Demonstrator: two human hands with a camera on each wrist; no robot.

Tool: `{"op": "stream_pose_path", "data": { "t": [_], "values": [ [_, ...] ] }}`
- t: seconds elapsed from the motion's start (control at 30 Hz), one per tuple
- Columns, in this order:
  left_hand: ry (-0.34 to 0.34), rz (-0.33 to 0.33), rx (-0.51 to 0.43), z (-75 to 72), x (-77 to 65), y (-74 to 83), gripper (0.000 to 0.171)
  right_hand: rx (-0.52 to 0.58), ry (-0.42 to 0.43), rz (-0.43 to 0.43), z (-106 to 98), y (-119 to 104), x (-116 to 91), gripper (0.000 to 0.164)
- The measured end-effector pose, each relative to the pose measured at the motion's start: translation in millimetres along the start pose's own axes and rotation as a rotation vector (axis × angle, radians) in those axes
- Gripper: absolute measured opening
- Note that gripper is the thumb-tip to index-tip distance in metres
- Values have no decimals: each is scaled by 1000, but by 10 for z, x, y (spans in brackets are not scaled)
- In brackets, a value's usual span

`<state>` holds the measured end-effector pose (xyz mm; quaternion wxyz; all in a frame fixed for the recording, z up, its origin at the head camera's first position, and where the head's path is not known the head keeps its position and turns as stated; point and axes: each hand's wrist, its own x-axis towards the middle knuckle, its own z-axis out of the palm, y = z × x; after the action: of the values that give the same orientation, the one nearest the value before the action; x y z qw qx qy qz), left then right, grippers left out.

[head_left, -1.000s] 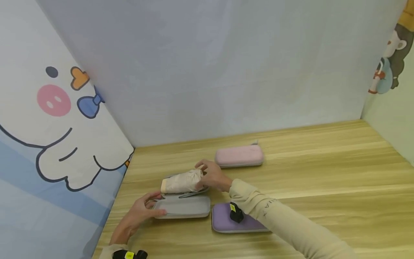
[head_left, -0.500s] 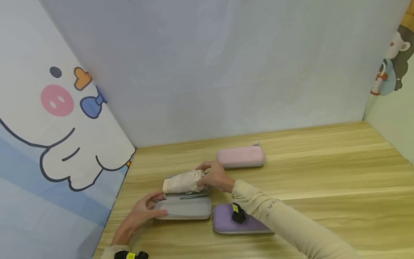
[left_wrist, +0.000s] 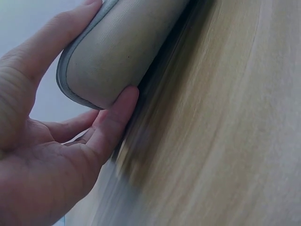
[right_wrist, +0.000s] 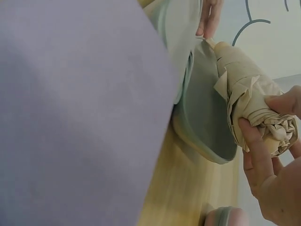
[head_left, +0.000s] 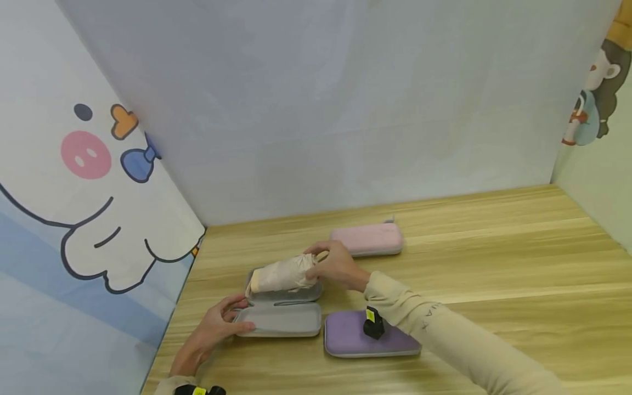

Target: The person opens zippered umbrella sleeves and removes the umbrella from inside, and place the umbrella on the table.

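Observation:
A grey hard case [head_left: 283, 318] lies unfolded on the table, its two halves one behind the other. My left hand [head_left: 214, 323] grips its left end; the left wrist view has a fingertip under the rounded case corner [left_wrist: 117, 56]. Over the far half is a cream folded umbrella [head_left: 281, 275], a small strap at its left end. My right hand [head_left: 338, 266] holds the umbrella's right end between thumb and fingers. In the right wrist view the umbrella's bunched fabric [right_wrist: 242, 75] stands raised above the case's hollow at this end.
A purple case [head_left: 345, 334] lies shut to the right of the grey one, under my right forearm. Farther back sits a shut pink case [head_left: 367, 240], close to my right hand. A grey backdrop [head_left: 345, 109] rises behind the table.
My right hand has shifted slightly right and raised the umbrella, so more of the case's far half shows beneath it. The left hand has kept its grip on the case.

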<state>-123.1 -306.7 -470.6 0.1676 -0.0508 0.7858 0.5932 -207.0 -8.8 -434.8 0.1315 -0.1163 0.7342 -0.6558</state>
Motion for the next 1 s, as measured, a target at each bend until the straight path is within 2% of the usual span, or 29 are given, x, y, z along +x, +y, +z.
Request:
{"op": "stream_pose_path", "data": {
  "t": [0.1,0.27,0.43,0.57,0.73,1.0],
  "values": [
    [-2,3,3,2,2,3,78,2,-3,12,-64,-68,-20,46],
    [-8,7,-14,5,2,19,78,71,-31,34,-213,-199,-62,48],
    [-12,14,-16,3,6,22,76,101,-56,26,-396,-276,-135,48],
    [-16,7,-21,-1,3,19,76,112,-42,23,-526,-321,-216,49],
    [-2,10,3,-18,6,-4,74,129,1,19,-674,-324,-326,52],
    [3,13,13,-38,18,-31,74,136,-7,16,-945,-276,-511,49]
  ]
}}
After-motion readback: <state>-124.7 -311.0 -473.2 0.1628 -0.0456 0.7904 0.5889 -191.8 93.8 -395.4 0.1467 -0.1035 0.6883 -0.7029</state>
